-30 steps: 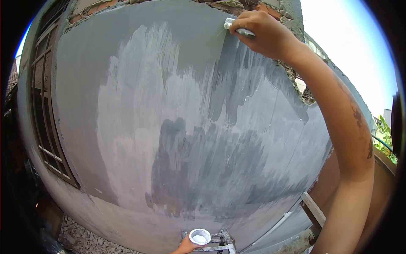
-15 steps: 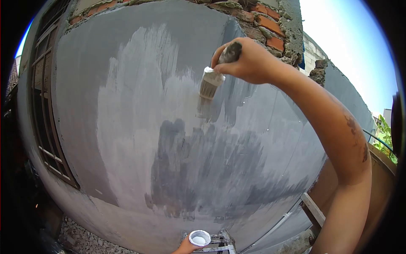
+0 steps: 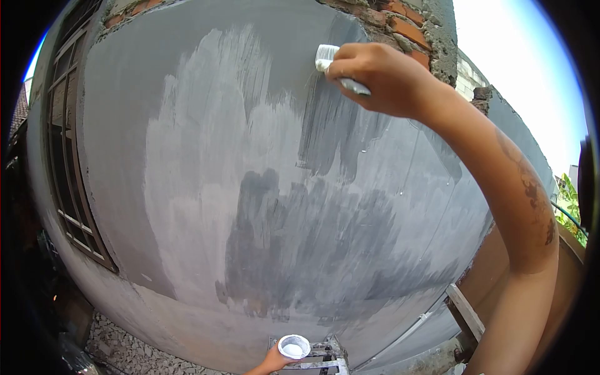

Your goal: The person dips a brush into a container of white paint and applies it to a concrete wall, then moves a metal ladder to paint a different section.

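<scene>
My right hand (image 3: 381,78) is closed around the handle of a paintbrush (image 3: 326,56), raised high in front of the wall. The pale bristles point up against the grey surface, and the handle end sticks out below my fingers. Low in the view, my left hand (image 3: 274,360) grips a small round cup (image 3: 294,346) with white paint inside and smeared on its rim. The grey wall (image 3: 200,231) carries streaky light and dark brush strokes. A darker wet-looking streak (image 3: 319,128) runs down beneath the brush.
A barred window (image 3: 69,150) is at the left. Broken brick (image 3: 409,31) edges the wall's top. Below the cup stands a paint-spotted metal frame (image 3: 325,362). Rubble (image 3: 134,347) lies at lower left, and a wooden plank (image 3: 465,312) leans at lower right.
My right hand has swept the brush upward, and its bristles now point up instead of down. A dark streak has lengthened on the wall beneath it. The left hand still holds the cup.
</scene>
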`<action>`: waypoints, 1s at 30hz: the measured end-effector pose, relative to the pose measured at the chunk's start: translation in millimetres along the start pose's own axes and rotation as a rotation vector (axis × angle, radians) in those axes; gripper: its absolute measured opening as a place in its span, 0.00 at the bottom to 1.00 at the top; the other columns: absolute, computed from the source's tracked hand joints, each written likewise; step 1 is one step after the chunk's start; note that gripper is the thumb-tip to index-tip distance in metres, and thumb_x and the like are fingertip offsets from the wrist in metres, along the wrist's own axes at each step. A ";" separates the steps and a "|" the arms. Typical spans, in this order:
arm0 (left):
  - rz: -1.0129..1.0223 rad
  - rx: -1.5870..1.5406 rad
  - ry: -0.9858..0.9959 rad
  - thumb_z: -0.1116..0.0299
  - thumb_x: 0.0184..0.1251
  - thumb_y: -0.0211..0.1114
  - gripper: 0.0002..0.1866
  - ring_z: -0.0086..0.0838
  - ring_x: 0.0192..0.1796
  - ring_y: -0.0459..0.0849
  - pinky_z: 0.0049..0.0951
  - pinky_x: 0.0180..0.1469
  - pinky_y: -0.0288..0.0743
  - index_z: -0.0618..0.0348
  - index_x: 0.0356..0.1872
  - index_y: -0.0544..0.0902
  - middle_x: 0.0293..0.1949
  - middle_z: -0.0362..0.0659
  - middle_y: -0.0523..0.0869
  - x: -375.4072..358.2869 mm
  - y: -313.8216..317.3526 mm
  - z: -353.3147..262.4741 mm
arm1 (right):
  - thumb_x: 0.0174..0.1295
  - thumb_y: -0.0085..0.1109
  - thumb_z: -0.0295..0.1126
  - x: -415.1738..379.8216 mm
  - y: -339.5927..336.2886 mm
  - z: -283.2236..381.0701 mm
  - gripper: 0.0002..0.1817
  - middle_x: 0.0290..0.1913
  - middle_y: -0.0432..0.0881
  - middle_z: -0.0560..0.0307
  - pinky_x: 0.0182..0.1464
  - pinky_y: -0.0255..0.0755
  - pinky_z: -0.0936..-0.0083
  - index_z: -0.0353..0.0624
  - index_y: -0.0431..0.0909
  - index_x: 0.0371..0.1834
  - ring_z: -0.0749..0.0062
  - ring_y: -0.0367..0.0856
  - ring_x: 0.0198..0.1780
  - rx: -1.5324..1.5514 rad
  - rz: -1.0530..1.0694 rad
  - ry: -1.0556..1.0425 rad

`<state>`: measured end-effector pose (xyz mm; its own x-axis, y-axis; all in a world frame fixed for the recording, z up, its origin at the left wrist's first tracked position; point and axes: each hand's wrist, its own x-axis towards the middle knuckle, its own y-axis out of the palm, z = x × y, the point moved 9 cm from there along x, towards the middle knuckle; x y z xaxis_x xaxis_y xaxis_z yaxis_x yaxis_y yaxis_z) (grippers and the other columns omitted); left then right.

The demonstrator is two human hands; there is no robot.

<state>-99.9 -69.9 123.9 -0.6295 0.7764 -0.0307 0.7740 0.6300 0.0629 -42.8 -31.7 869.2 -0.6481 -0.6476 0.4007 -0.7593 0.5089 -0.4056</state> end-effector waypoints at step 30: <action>-0.004 -0.094 0.007 0.68 0.40 0.89 0.43 0.32 0.60 0.83 0.35 0.66 0.76 0.67 0.62 0.79 0.56 0.47 0.86 12.7 5.8 11.8 | 0.61 0.60 0.24 -20.4 55.7 138.0 0.05 0.34 0.85 0.45 0.44 0.85 0.58 0.35 0.82 0.30 0.51 0.89 0.39 0.615 0.281 -0.048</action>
<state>-102.6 -56.2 112.1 -0.6329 0.7738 -0.0244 0.7621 0.6283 0.1564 -63.8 -68.4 725.1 -0.8019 -0.5695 0.1805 -0.3815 0.2556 -0.8883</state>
